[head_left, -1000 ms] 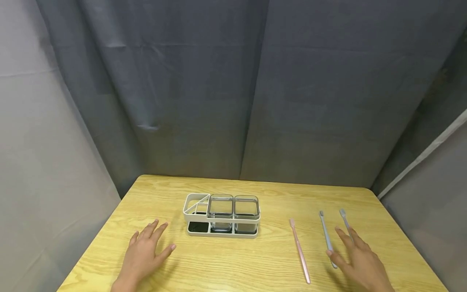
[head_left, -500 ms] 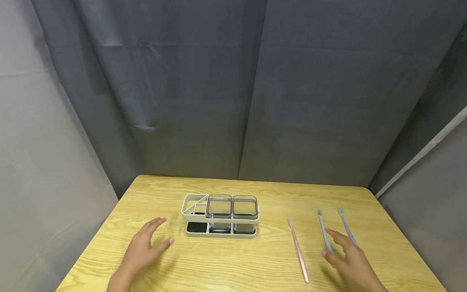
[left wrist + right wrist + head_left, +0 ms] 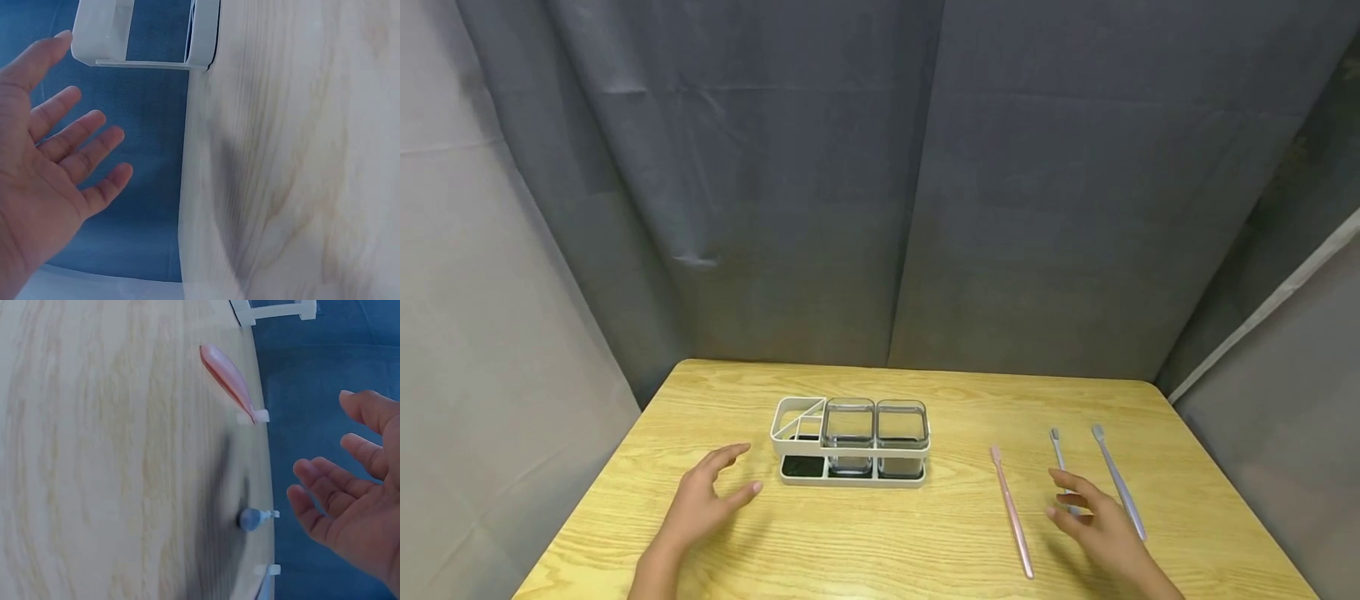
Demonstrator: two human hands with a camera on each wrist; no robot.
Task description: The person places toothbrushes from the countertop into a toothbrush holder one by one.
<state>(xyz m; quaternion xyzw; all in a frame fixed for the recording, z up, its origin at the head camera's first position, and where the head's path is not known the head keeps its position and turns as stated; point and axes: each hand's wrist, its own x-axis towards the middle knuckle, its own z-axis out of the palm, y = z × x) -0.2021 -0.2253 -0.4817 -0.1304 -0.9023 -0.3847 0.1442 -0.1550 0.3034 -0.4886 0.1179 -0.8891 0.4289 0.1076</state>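
Note:
My left hand (image 3: 700,504) hovers over the table left of a white holder (image 3: 802,446), fingers relaxed and holding nothing. In the left wrist view the palm and spread fingers of that left hand (image 3: 69,150) show below the holder's end (image 3: 103,31). My right hand (image 3: 1101,525) is held above a blue toothbrush (image 3: 1058,450), hiding part of its handle. Its fingers are loosely bent with nothing between them, as the right wrist view of the hand (image 3: 356,481) shows. A pink toothbrush (image 3: 1013,517) lies to its left, and a blue-grey toothbrush (image 3: 1120,483) to its right.
Two clear square cups (image 3: 850,425) stand side by side in the holder's middle and right places; its left place has thin dividers. The wooden table (image 3: 850,542) ends at a dark grey curtain (image 3: 790,208), with lighter curtains at both sides.
My right hand has shifted left from over the blue-grey toothbrush, which now shows in full, to over the middle one, its fingers drawing closer together. The left hand has turned slightly, staying beside the holder.

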